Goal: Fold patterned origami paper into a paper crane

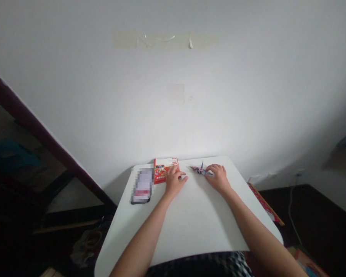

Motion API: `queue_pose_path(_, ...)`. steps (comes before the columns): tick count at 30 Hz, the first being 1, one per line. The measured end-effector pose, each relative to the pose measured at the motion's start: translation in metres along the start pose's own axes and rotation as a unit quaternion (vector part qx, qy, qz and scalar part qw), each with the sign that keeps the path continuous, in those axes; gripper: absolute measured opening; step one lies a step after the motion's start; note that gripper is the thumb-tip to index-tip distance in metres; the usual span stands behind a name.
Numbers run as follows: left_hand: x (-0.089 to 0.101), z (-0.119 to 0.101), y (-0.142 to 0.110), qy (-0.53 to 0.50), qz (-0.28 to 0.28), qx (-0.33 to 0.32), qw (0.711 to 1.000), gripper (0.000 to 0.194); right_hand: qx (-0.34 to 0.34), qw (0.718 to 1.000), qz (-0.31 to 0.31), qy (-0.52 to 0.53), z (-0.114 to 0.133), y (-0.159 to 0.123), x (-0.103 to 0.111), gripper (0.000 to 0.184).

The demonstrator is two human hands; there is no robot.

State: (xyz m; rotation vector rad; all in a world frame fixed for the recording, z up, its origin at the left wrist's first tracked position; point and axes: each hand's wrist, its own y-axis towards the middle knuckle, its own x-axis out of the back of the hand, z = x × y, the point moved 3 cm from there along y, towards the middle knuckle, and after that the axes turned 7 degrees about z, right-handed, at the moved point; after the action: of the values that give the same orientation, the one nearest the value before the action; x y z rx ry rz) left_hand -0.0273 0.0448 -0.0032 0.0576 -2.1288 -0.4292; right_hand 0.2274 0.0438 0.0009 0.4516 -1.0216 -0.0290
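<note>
A small folded paper crane (199, 169) in patterned blue, white and reddish paper is at the far part of the white table (196, 223). My right hand (218, 177) has its thumb and fingers closed on the crane's right side, partly covering it. To the left, my left hand (174, 180) is open, fingers apart, with its fingertips over the lower right of a red and white printed packet (160, 173). Whether those fingertips press on the packet or hover just above it, I cannot tell.
A phone (142, 186), its screen pixelated, lies left of the packet. Behind the table rises a white wall (184, 127) with an old tape strip. A dark-framed opening (40, 123) is at left; a cable (290, 207) hangs at right.
</note>
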Motion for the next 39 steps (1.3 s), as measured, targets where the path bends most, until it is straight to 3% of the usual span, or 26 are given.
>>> queue_pose_path(19, 0.0, -0.004, -0.003, 0.019, 0.018, 0.014, 1.0, 0.01, -0.028, 0.999, 0.029, 0.019, 0.008, -0.003, -0.001, 0.012)
queue_pose_path(34, 0.002, -0.008, -0.009, 0.04, 0.044, -0.005, 0.998, 0.016, -0.155, 0.982, -0.069, -0.083, -0.013, -0.006, 0.011, 0.017)
queue_pose_path(39, 0.004, -0.008, -0.01, 0.049, 0.034, -0.004, 0.998, 0.02, -0.193, 0.974, -0.074, -0.091, -0.025, -0.005, 0.013, 0.02)
